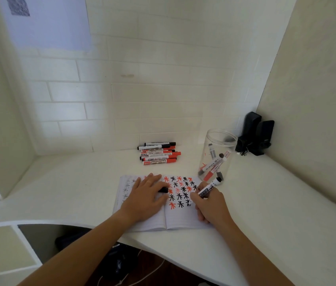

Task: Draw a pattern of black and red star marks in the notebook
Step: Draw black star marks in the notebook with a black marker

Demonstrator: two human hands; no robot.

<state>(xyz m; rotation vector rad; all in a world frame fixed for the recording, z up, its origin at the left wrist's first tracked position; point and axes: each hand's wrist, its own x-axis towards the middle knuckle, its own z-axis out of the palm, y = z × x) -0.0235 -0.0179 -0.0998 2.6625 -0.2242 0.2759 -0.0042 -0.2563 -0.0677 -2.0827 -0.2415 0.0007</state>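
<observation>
Table [70, 182] carries all. Notebook [180, 218] lies open at its near edge; stars fill the right page's top. Jar [217, 155] just right of notebook, spare markers [159, 153] behind it. Left hand [145, 196] flat on notebook, steadying; cap [163, 190] under its fingers. Right hand [210, 205] grips black marker [208, 188], tip on page.

A white brick-pattern wall [142, 89] fills the upper middle of the frame. A pale sheet of paper [47, 23] hangs upper left. The white desk [266, 203] spans the lower half.
</observation>
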